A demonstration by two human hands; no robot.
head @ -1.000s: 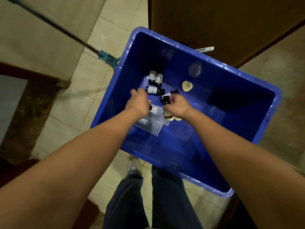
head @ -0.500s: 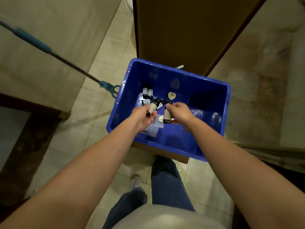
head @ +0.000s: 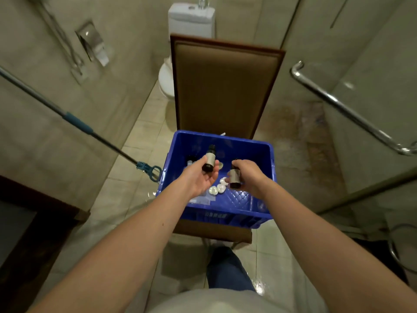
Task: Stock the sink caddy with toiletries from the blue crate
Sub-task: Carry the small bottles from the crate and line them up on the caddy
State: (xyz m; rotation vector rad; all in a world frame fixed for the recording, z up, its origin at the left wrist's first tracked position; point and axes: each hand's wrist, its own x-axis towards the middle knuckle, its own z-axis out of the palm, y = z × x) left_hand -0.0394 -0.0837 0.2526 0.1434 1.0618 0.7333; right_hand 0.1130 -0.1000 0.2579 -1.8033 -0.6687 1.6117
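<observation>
Head camera: the left hand (head: 198, 179), palm up, holds a labelled bottle (head: 209, 160) between thumb and fingers. The right hand (head: 250, 177) grips a second bottle (head: 234, 177) upright just beside it. Both hover above the blue crate (head: 225, 216), where white round pieces (head: 217, 188) lie below, between the hands.

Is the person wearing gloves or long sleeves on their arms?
No. The left arm and right arm are bare, with no sleeves showing. The left grip and right grip have no gloves, and I can see no rings, watch or bracelet.
</observation>
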